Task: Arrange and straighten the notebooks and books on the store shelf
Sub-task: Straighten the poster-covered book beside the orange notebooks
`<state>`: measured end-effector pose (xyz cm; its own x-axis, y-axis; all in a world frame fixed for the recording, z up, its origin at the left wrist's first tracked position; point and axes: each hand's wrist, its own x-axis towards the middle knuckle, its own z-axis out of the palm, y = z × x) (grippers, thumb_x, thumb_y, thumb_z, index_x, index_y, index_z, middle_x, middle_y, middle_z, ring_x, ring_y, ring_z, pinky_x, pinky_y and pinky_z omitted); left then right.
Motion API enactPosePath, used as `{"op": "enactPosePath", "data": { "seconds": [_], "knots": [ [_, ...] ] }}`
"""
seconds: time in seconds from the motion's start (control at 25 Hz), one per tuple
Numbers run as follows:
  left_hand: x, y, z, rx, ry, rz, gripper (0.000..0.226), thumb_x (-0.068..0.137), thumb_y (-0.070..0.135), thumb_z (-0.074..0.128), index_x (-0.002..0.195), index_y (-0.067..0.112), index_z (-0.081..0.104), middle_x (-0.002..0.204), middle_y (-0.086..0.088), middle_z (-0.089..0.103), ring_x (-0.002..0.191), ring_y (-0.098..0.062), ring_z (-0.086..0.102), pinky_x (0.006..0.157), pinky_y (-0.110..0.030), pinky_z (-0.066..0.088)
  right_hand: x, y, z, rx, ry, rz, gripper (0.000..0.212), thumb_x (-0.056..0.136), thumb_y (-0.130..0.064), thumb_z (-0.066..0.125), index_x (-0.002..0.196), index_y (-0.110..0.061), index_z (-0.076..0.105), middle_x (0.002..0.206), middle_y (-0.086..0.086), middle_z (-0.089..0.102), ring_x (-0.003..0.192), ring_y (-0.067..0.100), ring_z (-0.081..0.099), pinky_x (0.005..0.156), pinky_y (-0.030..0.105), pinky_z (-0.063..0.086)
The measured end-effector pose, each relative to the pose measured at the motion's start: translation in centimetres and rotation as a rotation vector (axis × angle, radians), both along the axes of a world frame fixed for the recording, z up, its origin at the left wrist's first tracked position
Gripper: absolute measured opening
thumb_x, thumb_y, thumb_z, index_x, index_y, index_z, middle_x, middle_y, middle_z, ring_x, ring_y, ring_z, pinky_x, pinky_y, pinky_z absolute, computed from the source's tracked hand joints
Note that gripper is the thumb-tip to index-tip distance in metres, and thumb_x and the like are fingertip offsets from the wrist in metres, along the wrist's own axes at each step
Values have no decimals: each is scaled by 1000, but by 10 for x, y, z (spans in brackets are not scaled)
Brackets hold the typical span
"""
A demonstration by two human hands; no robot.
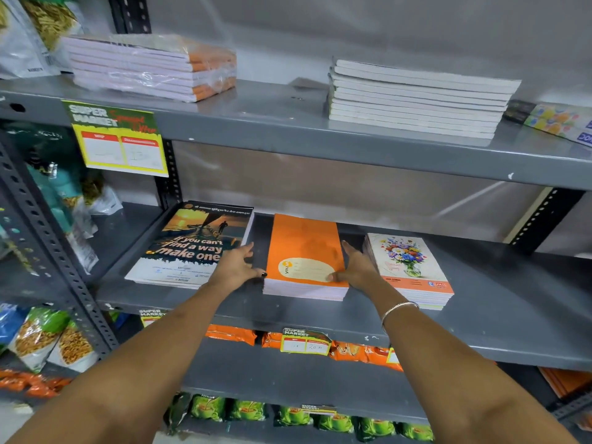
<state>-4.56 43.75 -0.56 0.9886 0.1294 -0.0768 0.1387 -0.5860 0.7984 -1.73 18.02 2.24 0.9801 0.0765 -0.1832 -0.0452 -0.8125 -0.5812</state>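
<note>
A stack of orange notebooks [304,248] lies in the middle of the grey middle shelf [499,302]. My left hand [235,267] rests flat against the stack's left side, thumb touching its front corner. My right hand [357,264] presses the stack's right side, thumb on the top cover. Left of it lies a stack of sunset-cover notebooks [189,241]. A flower-cover stack [408,267] sits to the right. On the upper shelf are a plastic-wrapped orange pack [150,65] and a white stack [416,97].
A slotted metal upright [48,238] stands at the left with snack bags [41,338] beyond it. A yellow price tag [118,139] hangs from the upper shelf edge. Orange packets [352,350] and green packets [320,418] fill the lower shelves. Colourful boxes [557,121] sit upper right.
</note>
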Motion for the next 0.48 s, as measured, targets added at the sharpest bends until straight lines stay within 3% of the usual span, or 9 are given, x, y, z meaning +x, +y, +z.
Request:
{"op": "enactPosePath", "data": {
  "seconds": [0.16, 0.24, 0.36, 0.48],
  "knots": [
    [-11, 56, 9, 203, -135, 97, 71, 70, 17, 80, 134, 7, 51, 128, -16, 62, 115, -30, 60, 101, -39, 48, 1, 60, 1, -117, -226, 126, 77, 79, -17, 74, 145, -14, 34, 156, 5, 28, 143, 23, 28, 116, 36, 29],
    [-19, 99, 7, 328, -154, 109, 75, 67, 21, 82, 134, 9, 51, 134, -14, 56, 125, -30, 49, 107, -37, 41, -5, 107, -2, -82, -300, 158, 65, 80, -14, 72, 139, -13, 45, 150, 6, 41, 137, 22, 39, 110, 30, 34],
    [-26, 164, 2, 437, -30, 52, 88, 66, 28, 82, 143, 16, 40, 153, -12, 31, 141, -29, 26, 116, -36, 24, -12, 176, -8, -35, -211, 201, 62, 77, -13, 75, 135, -13, 51, 135, 11, 58, 118, 26, 58, 94, 28, 46],
    [-27, 219, 0, 451, 123, -75, 97, 68, 22, 82, 148, 16, 28, 157, -13, 23, 145, -27, 22, 116, -31, 22, -19, 223, -20, -116, -24, 293, 82, 73, -16, 79, 144, -13, 38, 148, 14, 40, 133, 29, 42, 108, 30, 35]
  ]
}}
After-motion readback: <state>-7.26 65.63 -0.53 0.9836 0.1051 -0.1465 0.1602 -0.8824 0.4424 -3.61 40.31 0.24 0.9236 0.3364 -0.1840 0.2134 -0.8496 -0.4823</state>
